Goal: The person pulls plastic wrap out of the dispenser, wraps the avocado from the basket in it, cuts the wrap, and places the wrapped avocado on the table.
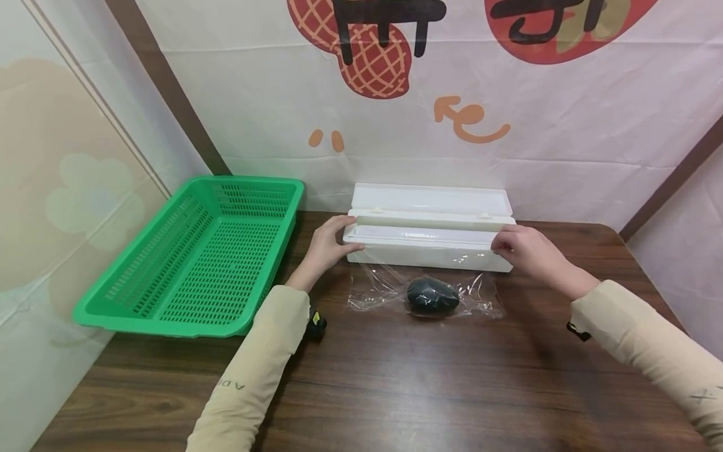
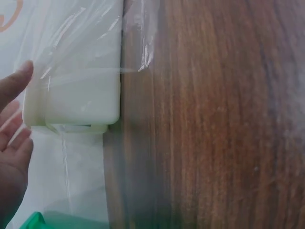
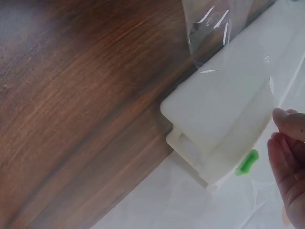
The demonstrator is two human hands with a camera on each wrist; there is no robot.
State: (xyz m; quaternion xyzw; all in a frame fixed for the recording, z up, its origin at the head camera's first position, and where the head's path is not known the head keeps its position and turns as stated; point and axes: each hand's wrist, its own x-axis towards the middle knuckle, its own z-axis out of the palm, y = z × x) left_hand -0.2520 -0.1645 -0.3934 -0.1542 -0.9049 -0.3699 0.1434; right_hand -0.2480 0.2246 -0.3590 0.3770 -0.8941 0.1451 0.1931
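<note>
A white cling film dispenser box (image 1: 429, 256) lies lengthwise, its lid (image 1: 432, 199) raised at the back. Clear cling film (image 1: 373, 295) comes out over its front onto the table, and a dark green avocado (image 1: 432, 297) lies at the film, which covers at least part of it. My left hand (image 1: 327, 242) holds the box's left end, thumb in front and fingers behind. At the box's right front edge, my right hand (image 1: 525, 249) has thumb and index finger pinched together, apparently on the film. A small green piece (image 3: 247, 162) shows beside the box near those fingers.
A green perforated basket (image 1: 226, 263) stands at the left, close to my left forearm. The brown wooden table (image 1: 429, 389) meets a printed cloth wall (image 1: 271, 125) behind the box. Black wrist devices (image 1: 317, 326) show below both sleeves.
</note>
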